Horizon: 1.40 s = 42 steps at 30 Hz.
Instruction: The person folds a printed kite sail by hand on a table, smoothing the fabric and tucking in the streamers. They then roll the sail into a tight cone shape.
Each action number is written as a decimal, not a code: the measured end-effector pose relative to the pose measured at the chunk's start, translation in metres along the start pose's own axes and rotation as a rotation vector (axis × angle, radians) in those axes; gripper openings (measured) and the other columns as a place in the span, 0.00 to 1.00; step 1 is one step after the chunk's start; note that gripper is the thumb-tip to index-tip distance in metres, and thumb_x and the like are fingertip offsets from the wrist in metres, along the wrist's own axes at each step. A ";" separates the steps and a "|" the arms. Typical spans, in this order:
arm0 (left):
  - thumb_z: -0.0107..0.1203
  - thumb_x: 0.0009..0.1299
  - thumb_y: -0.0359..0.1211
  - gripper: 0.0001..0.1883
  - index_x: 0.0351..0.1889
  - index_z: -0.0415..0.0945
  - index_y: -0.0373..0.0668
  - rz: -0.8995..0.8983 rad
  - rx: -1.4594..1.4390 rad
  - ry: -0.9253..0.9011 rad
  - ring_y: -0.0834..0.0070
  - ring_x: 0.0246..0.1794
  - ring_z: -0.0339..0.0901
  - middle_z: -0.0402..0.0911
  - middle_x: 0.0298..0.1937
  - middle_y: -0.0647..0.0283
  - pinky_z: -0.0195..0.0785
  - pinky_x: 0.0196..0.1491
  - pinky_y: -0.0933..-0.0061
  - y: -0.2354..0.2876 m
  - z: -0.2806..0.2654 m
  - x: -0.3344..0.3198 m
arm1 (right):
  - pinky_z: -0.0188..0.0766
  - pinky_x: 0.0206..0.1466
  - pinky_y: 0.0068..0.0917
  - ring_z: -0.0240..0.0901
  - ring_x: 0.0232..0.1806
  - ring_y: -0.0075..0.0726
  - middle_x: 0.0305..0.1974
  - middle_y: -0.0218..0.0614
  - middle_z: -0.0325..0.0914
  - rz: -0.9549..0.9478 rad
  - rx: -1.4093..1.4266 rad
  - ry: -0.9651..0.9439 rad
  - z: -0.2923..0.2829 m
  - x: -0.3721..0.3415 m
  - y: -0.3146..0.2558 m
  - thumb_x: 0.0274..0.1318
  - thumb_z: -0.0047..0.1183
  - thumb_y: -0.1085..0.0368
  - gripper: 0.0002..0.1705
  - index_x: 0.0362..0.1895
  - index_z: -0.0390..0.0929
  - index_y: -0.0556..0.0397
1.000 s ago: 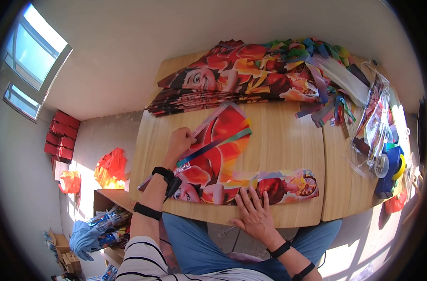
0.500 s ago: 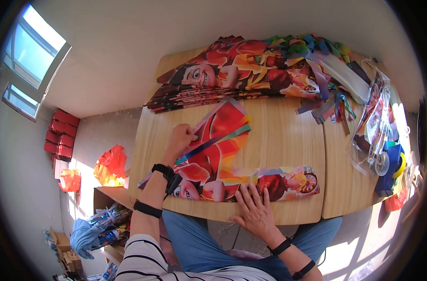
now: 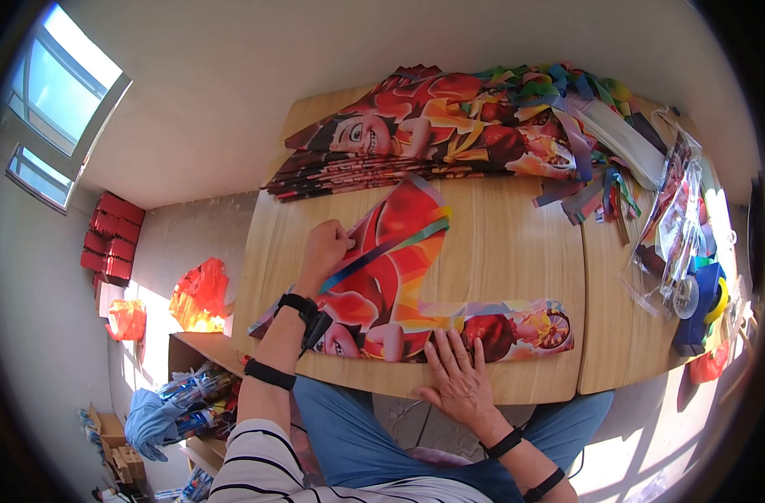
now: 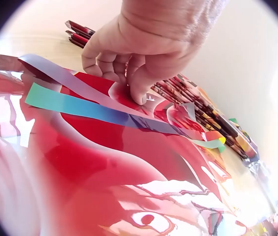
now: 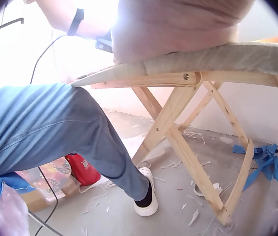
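Observation:
A glossy printed sheet [image 3: 378, 289] with a red cartoon figure lies bent in an L shape along the table's near side. Its left edge is pinched between the thumb and curled fingers of my left hand [image 3: 325, 247]; the left wrist view shows the thumb tip against the red print. A blue-green ribbon [image 3: 391, 246] runs slantwise across the sheet, and a pinkish one [image 4: 80, 88] lies beside it in the left wrist view. My right hand [image 3: 458, 377] rests flat with spread fingers on the sheet's lower part. In the right wrist view, its fingers are hidden above the table edge.
Farther back on the table [image 3: 517, 243] lies a thick stack of similar printed sheets [image 3: 424, 134], with coloured ribbons [image 3: 596, 197] at its right. Clear plastic packaging [image 3: 672, 218] and a blue tape dispenser [image 3: 693, 323] stand at the right. An open cardboard box [image 3: 194, 348] is at the left.
My left hand has shifted very slightly away from me at the sheet's edge, and a shiny crease near its wrist has smoothed out. The right hand stays in place.

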<state>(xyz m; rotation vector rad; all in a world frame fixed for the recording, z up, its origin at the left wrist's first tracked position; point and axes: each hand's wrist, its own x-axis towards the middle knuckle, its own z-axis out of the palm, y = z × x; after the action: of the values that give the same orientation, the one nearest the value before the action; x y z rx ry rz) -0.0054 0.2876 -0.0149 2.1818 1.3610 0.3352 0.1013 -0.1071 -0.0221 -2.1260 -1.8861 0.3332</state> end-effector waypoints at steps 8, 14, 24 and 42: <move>0.77 0.55 0.30 0.13 0.27 0.80 0.39 0.069 0.061 0.053 0.51 0.35 0.84 0.85 0.30 0.52 0.75 0.41 0.52 -0.004 0.004 0.001 | 0.31 0.86 0.69 0.41 0.89 0.51 0.86 0.43 0.51 0.003 0.033 0.012 -0.002 0.000 0.000 0.61 0.57 0.30 0.55 0.83 0.62 0.49; 0.77 0.55 0.28 0.12 0.27 0.80 0.39 0.099 0.014 0.089 0.60 0.28 0.83 0.84 0.26 0.55 0.74 0.35 0.58 -0.006 0.006 0.000 | 0.32 0.86 0.70 0.41 0.89 0.50 0.86 0.43 0.52 0.004 0.032 0.012 -0.002 0.001 -0.001 0.60 0.58 0.31 0.55 0.82 0.63 0.49; 0.75 0.56 0.27 0.10 0.29 0.82 0.39 0.108 -0.009 0.098 0.67 0.29 0.83 0.85 0.27 0.58 0.74 0.34 0.62 -0.005 0.006 -0.001 | 0.33 0.86 0.70 0.41 0.89 0.50 0.86 0.43 0.51 0.011 0.035 0.013 -0.002 0.002 -0.001 0.60 0.59 0.30 0.55 0.82 0.64 0.48; 0.67 0.54 0.25 0.07 0.30 0.83 0.37 0.024 -0.036 -0.027 0.50 0.36 0.86 0.87 0.33 0.48 0.77 0.41 0.53 0.007 0.002 0.015 | 0.30 0.86 0.71 0.40 0.90 0.52 0.87 0.44 0.51 0.010 0.041 -0.001 0.000 0.001 -0.001 0.61 0.58 0.31 0.55 0.83 0.62 0.49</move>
<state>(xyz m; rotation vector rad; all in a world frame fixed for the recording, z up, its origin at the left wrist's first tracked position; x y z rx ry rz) 0.0082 0.2981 -0.0136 2.1669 1.3052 0.3362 0.1007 -0.1058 -0.0223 -2.1093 -1.8542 0.3721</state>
